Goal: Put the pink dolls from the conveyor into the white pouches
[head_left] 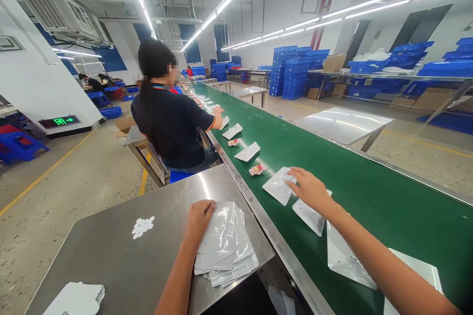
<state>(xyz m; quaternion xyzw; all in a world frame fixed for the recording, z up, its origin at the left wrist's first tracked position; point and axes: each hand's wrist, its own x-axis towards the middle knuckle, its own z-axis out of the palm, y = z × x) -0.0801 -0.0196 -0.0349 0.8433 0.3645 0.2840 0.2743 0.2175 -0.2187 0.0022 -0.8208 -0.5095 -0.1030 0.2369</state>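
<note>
A seated co-worker (170, 113), blue crates (293, 74), perhaps small toys (257, 170) on the belt.

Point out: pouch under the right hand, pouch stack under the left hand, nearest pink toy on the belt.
pouch (278, 188), head view, middle of its silver face.
pouch stack (225, 246), head view, top pouch's centre.
pink toy (256, 170), head view, its body.

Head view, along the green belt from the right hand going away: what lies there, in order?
Right hand on a white pouch → small pink item → white pouch → small pink item → white pouch → co-worker's hand.
</note>
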